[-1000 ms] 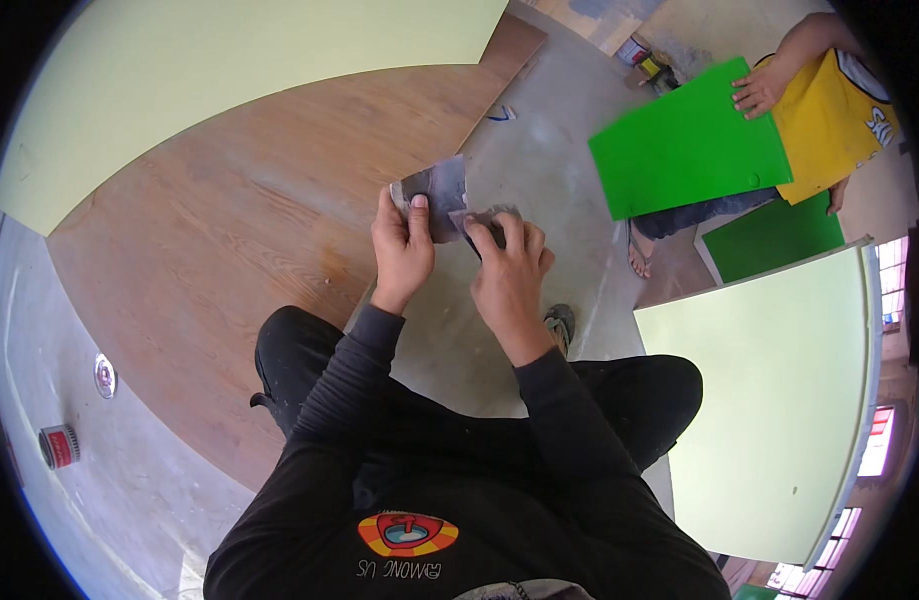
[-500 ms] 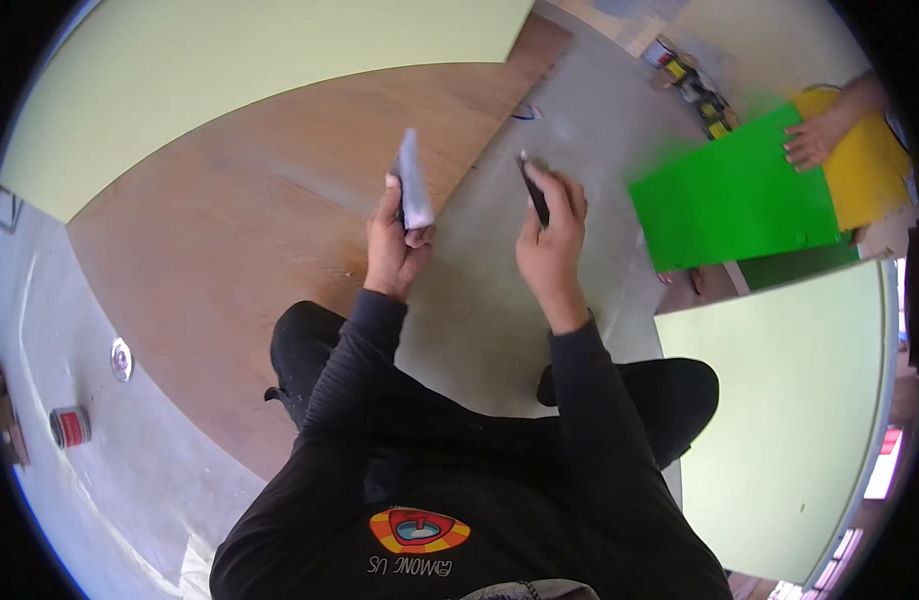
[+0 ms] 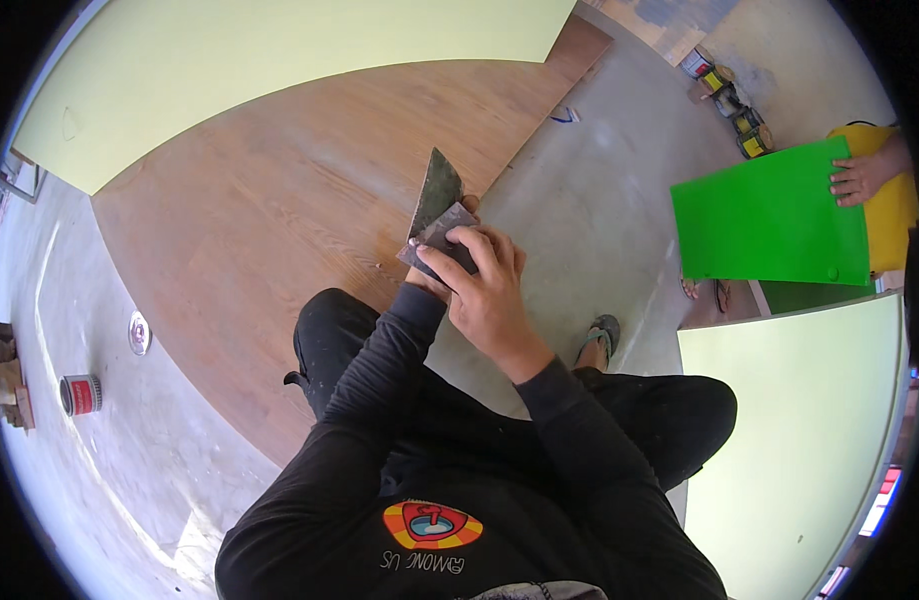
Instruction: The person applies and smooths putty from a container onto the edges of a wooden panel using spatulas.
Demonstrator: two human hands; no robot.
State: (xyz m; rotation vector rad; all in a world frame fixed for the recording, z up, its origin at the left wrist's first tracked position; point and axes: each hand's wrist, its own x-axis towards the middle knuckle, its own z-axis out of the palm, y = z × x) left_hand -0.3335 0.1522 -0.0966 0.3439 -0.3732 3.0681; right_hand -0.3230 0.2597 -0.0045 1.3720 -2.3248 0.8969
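Over the edge of a brown wood-grain board, my two hands meet in front of me. My left hand is closed round a dark, pointed flat blade, which looks like a putty scraper; most of this hand is hidden behind it. A second, smaller dark scraper plate is pinched in my right hand, with fingers spread over its face. The smaller plate overlaps the lower part of the larger one. A small pale dab shows at its left corner, too small to make out.
Pale green panels stand along the far left and the right. Another person's hand holds a green board. Several tins line the upper right. A red-labelled can and a round lid lie left.
My right hand has moved left, bringing its plate onto the larger blade in my left hand. The blade has turned so its dark face shows. The green board has shifted slightly.
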